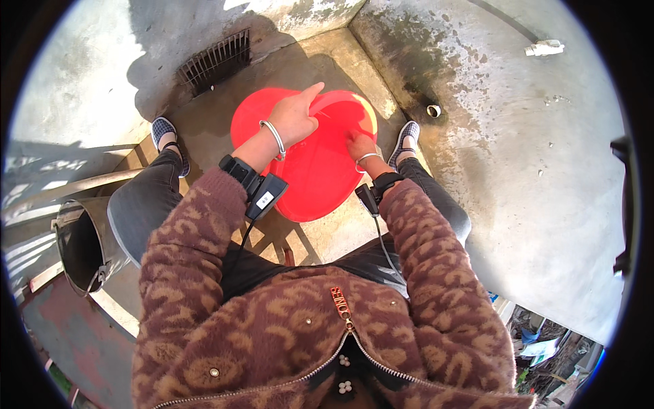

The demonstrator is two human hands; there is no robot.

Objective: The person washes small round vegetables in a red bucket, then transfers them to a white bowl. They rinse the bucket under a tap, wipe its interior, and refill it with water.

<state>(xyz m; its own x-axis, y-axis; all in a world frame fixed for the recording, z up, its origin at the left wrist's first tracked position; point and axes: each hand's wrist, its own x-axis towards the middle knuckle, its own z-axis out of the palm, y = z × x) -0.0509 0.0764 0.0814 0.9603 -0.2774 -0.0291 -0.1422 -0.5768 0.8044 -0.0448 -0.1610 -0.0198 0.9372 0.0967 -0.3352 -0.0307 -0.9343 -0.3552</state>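
Over the concrete floor point(289, 68) we see the red basin point(306, 180), partly hidden by our left hand point(293, 119), one finger extended. Our right hand point(360, 144) curls, fingertips obscured; whether either grip is closed, we cannot tell.

Red basin point(310, 180): smooth plastic, as I see it remotely | bangle point(278, 140): shiny metal | jacket point(184, 262): fuzzy, fur-like cloth | jacket zip point(349, 327): metal | trousers point(139, 204): matt cloth | wall point(531, 177): rough-patched, concrete-looking
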